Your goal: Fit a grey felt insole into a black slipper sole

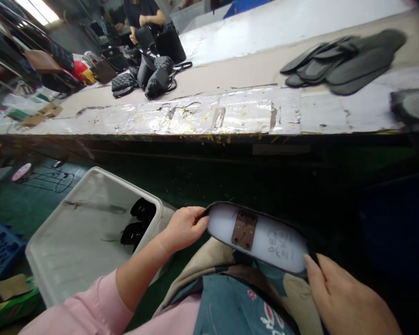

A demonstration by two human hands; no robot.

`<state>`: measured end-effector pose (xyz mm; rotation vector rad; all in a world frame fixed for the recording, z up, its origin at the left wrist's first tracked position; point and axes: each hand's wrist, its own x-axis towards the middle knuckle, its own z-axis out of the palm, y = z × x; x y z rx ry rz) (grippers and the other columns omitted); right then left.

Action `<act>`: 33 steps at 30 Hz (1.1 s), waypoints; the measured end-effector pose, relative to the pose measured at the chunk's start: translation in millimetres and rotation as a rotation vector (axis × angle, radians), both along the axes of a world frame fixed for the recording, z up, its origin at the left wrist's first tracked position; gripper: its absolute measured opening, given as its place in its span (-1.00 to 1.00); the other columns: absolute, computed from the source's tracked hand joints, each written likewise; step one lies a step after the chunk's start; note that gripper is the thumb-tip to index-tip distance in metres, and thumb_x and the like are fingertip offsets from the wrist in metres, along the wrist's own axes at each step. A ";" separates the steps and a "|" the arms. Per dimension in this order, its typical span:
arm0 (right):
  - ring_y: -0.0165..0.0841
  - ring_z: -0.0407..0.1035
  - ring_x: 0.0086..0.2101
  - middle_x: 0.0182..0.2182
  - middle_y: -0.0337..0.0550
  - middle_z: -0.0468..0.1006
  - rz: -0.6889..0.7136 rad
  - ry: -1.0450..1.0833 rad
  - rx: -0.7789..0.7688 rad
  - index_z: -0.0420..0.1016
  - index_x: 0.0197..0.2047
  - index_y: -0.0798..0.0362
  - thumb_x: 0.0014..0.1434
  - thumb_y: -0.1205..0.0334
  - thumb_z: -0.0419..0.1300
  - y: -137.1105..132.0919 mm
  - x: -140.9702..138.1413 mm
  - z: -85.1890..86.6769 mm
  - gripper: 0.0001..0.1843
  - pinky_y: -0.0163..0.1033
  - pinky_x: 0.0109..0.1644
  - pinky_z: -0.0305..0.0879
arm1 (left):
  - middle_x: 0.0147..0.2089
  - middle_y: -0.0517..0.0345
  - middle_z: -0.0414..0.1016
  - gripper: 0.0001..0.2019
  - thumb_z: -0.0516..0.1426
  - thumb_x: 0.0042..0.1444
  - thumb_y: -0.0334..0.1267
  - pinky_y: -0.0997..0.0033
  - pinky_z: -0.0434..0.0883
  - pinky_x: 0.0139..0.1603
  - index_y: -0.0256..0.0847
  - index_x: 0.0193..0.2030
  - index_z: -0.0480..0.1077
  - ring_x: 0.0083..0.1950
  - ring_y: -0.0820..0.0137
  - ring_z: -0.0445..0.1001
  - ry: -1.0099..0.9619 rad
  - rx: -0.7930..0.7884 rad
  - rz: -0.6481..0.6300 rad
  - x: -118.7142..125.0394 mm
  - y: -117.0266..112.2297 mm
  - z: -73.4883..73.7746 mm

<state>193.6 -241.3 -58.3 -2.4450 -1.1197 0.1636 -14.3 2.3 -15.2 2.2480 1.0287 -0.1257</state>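
Observation:
An oval panel [265, 237] with a black rim is held level above my lap, gripped at both ends. Its inner face is whitish and carries handwritten marks plus a brown plate [244, 230] with small holes. My left hand [186, 227] pinches the left end between thumb and fingers. At the opposite end my right hand [345, 291] is closed on the rim, thumb on top and its other fingers mostly hidden underneath. Just left of my left hand stands a large whitish plastic bin [87, 242], with several black pieces [132, 232] inside it.
A long worktable [230, 111] with a worn, taped edge runs across in front. It bears black bags [153, 77] and a pile of dark flat pieces [345, 60]. Behind it another person [146, 18] handles black bags. A blue pallet [2, 253] lies at far left.

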 end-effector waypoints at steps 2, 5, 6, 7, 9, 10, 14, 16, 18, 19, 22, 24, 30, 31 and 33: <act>-0.22 0.46 -0.54 -0.38 0.00 0.59 0.065 -0.040 -0.168 0.51 -0.18 0.03 0.21 -0.09 -0.09 9.6 1.1 11.1 -0.52 -0.18 -0.61 0.29 | -0.23 0.09 0.54 -0.75 0.05 0.13 -0.19 0.40 0.36 -0.18 -0.23 -0.17 0.47 -0.20 0.32 0.47 -0.051 0.109 0.021 2.7 0.9 -2.2; -0.14 0.49 -0.19 -0.11 0.07 0.55 0.050 -0.034 -0.083 0.38 0.09 0.18 0.21 -0.11 -0.08 24.3 7.4 12.8 -0.39 -0.12 -0.23 0.46 | 0.12 0.05 0.43 -0.54 0.10 0.11 -0.16 0.31 0.33 0.11 -0.18 0.17 0.31 0.08 0.27 0.42 -0.268 0.114 0.047 11.4 5.7 -13.9; -0.16 0.48 -0.15 -0.10 0.04 0.55 0.064 0.002 -0.021 0.38 0.11 0.16 0.19 -0.12 -0.03 29.0 10.7 10.5 -0.39 -0.14 -0.15 0.45 | 0.14 0.07 0.42 -0.53 0.12 0.10 -0.16 0.32 0.32 0.14 -0.16 0.18 0.30 0.11 0.28 0.41 -0.333 0.076 0.032 15.7 8.0 -18.9; -0.19 0.47 -0.14 -0.10 -0.01 0.55 0.075 0.041 0.028 0.40 0.10 0.13 0.18 -0.11 0.00 33.4 14.3 7.7 -0.42 -0.16 -0.10 0.44 | 0.13 0.10 0.44 -0.55 0.13 0.10 -0.16 0.33 0.32 0.15 -0.15 0.15 0.33 0.11 0.30 0.42 -0.375 0.027 0.010 20.5 10.6 -23.4; -0.23 0.49 -0.16 -0.14 -0.10 0.58 0.080 0.087 0.094 0.50 0.00 0.05 0.17 -0.06 0.05 41.2 21.1 1.8 -0.52 -0.19 -0.07 0.43 | 0.04 0.14 0.51 -0.63 0.15 0.09 -0.17 0.37 0.37 0.11 -0.15 0.05 0.43 0.05 0.31 0.47 -0.387 -0.041 -0.016 30.7 16.0 -29.7; -0.24 0.49 -0.17 -0.17 -0.13 0.59 0.079 0.092 0.110 0.54 -0.07 0.02 0.16 -0.04 0.05 44.5 23.7 -0.7 -0.57 -0.20 -0.07 0.44 | -0.01 0.16 0.54 -0.68 0.14 0.09 -0.19 0.40 0.39 0.07 -0.14 -0.01 0.47 0.01 0.32 0.49 -0.362 -0.045 -0.029 35.5 18.5 -31.0; -0.26 0.52 -0.27 -0.28 -0.20 0.62 0.071 0.031 0.109 0.60 -0.22 -0.03 0.15 0.05 0.05 50.9 27.5 -6.5 -0.66 -0.23 -0.17 0.46 | -0.19 0.24 0.61 -0.78 0.10 0.10 -0.30 0.46 0.42 -0.06 -0.09 -0.19 0.56 -0.11 0.36 0.54 -0.281 0.047 -0.088 47.7 24.3 -28.7; -0.27 0.53 -0.35 -0.35 -0.20 0.63 0.065 -0.008 0.093 0.61 -0.26 -0.03 0.14 0.09 0.04 50.6 26.0 -7.4 -0.68 -0.24 -0.26 0.47 | -0.23 0.23 0.61 -0.79 0.10 0.09 -0.29 0.43 0.43 -0.10 -0.09 -0.23 0.57 -0.16 0.34 0.55 -0.278 0.074 -0.103 49.1 23.7 -27.1; -0.27 0.52 -0.39 -0.39 -0.20 0.63 0.059 -0.048 0.080 0.61 -0.27 -0.03 0.15 0.12 0.03 48.6 23.8 -7.7 -0.68 -0.24 -0.31 0.47 | -0.25 0.20 0.62 -0.80 0.10 0.09 -0.26 0.41 0.42 -0.14 -0.09 -0.25 0.57 -0.19 0.32 0.55 -0.276 0.101 -0.109 48.5 21.0 -27.1; -0.27 0.52 -0.39 -0.39 -0.19 0.63 0.059 -0.067 0.076 0.61 -0.26 -0.03 0.16 0.12 0.02 47.3 22.9 -7.8 -0.67 -0.24 -0.31 0.46 | -0.25 0.20 0.62 -0.80 0.10 0.10 -0.25 0.41 0.42 -0.15 -0.09 -0.25 0.57 -0.19 0.32 0.55 -0.278 0.112 -0.110 47.7 19.2 -27.7; -0.27 0.53 -0.36 -0.34 -0.19 0.63 0.077 -0.113 0.064 0.61 -0.24 -0.03 0.17 0.13 0.01 43.3 21.6 -9.3 -0.67 -0.25 -0.30 0.46 | -0.24 0.21 0.61 -0.80 0.09 0.12 -0.24 0.44 0.41 -0.16 -0.07 -0.24 0.56 -0.19 0.34 0.55 -0.288 0.138 -0.105 45.4 13.3 -31.2; -0.26 0.53 -0.32 -0.31 -0.17 0.63 0.089 -0.138 0.053 0.60 -0.23 -0.03 0.17 0.12 0.00 41.6 21.7 -11.5 -0.66 -0.25 -0.28 0.45 | -0.22 0.20 0.61 -0.79 0.08 0.13 -0.24 0.43 0.40 -0.14 -0.07 -0.22 0.55 -0.17 0.34 0.55 -0.293 0.154 -0.089 44.9 9.9 -33.6; -0.23 0.52 -0.32 -0.28 -0.10 0.62 0.077 -0.192 -0.018 0.58 -0.18 0.03 0.19 0.15 -0.04 44.0 21.6 -14.8 -0.63 -0.22 -0.30 0.42 | -0.19 0.18 0.60 -0.76 0.04 0.16 -0.22 0.40 0.40 -0.10 -0.08 -0.21 0.54 -0.14 0.33 0.54 -0.275 0.176 -0.048 46.9 7.3 -32.5; -0.23 0.52 -0.35 -0.30 -0.10 0.62 0.078 -0.192 -0.035 0.59 -0.20 0.02 0.19 0.16 -0.03 44.9 21.7 -13.0 -0.63 -0.22 -0.32 0.42 | -0.19 0.19 0.60 -0.77 0.04 0.16 -0.22 0.41 0.40 -0.10 -0.08 -0.21 0.54 -0.14 0.33 0.54 -0.267 0.171 -0.052 46.3 8.5 -30.7; -0.23 0.52 -0.40 -0.35 -0.13 0.62 0.089 -0.178 -0.064 0.59 -0.22 0.00 0.19 0.16 -0.02 47.4 22.5 -7.2 -0.66 -0.22 -0.36 0.42 | -0.17 0.18 0.60 -0.77 0.08 0.13 -0.17 0.40 0.41 -0.10 -0.09 -0.17 0.54 -0.12 0.31 0.54 -0.247 0.160 -0.063 42.7 12.2 -26.3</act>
